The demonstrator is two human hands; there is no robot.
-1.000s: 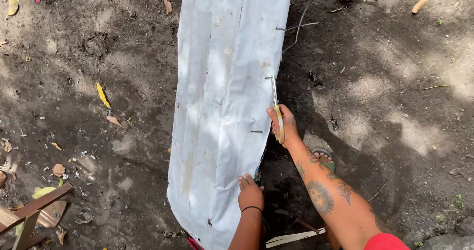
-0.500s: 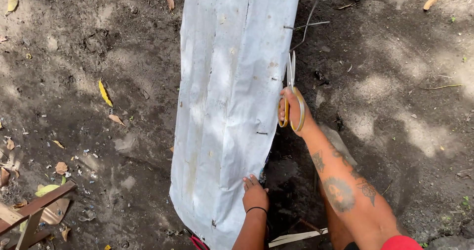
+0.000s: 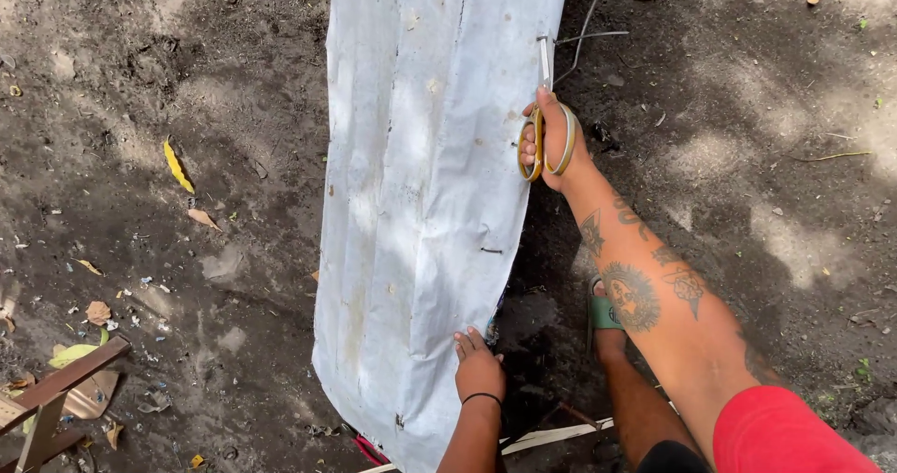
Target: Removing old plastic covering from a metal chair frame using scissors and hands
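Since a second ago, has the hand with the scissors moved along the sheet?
Yes. The right hand with the scissors has moved up the right edge of the white sheet, away from the left hand pressing its lower edge.

Outdoor work spot — a bare yard or plot, not a room. Ground is dark packed soil [image 3: 187, 249] with dappled tree shade across it. Landmark: a long whitish metal sheet [image 3: 420, 202] lying flat on the dirt, running up the middle. Left of the sheet — fallen yellow and brown leaves [image 3: 176, 165], small litter scraps. Far lower left of the sheet, a rough wooden frame [image 3: 56, 389] of nailed slats. Right of the sheet, twigs [image 3: 832, 157] and loose wire [image 3: 589, 36] on the soil. Just right of the sheet's near end, a foot in a green sandal [image 3: 603, 312] stands on the earth.
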